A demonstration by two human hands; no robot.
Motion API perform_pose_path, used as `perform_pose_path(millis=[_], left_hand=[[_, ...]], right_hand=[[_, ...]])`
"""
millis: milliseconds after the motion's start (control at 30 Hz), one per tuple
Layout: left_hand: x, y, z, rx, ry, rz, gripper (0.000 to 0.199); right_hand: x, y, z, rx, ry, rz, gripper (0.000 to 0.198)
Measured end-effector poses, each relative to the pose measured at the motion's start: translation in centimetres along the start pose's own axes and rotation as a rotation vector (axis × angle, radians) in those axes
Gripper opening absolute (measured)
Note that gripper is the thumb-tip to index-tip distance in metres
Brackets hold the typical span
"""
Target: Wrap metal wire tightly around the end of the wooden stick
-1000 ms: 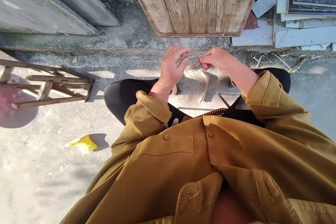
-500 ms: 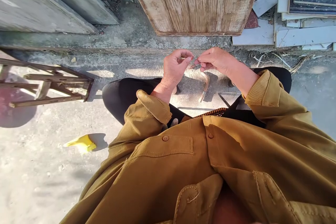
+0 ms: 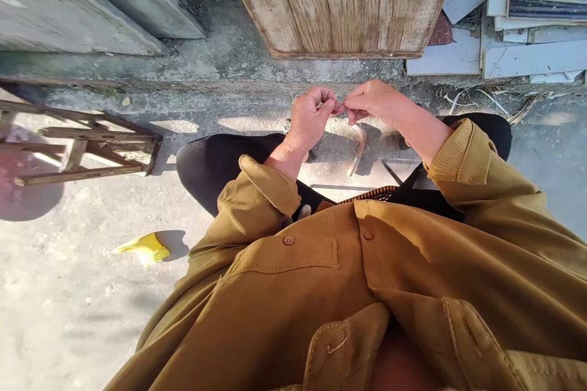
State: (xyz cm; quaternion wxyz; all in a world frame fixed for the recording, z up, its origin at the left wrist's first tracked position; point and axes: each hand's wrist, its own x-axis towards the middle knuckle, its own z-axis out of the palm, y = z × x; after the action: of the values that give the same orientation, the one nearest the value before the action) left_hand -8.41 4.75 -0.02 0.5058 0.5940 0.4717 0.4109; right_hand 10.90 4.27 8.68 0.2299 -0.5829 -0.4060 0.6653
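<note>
Brown bent tube (image 3: 359, 149) lies near six o'clock; left hand (image 3: 312, 116), loosely open one second ago, now pinches beside the pinching right hand (image 3: 373, 102), both sharing something too small to tell.

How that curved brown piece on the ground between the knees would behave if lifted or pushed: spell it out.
The curved brown piece would probably swivel or rock rather than roll far, given its bend. It is likely easy to lift, being slim and short. It may be stiff, since it looks smoothly bent without sagging folds.
</note>
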Motion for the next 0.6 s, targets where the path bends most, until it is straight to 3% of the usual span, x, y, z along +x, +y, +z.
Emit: perform_pose_path(millis=[367,500,600], left_hand=[[-0.2,-1.5,-0.6,0.131,-0.043,0.104,0.012],[-0.2,-1.4,-1.6,0.148,-0.077,0.161,0.024],[-0.3,-0.4,-2.5,0.294,-0.073,0.311,0.035]], right_hand=[[0.1,0.0,-0.1,-0.119,0.022,-0.042,0.028],[0.4,0.5,-0.4,-0.068,-0.008,-0.035,0.023],[0.7,0.9,-0.5,-0.033,-0.008,-0.019,0.019]])
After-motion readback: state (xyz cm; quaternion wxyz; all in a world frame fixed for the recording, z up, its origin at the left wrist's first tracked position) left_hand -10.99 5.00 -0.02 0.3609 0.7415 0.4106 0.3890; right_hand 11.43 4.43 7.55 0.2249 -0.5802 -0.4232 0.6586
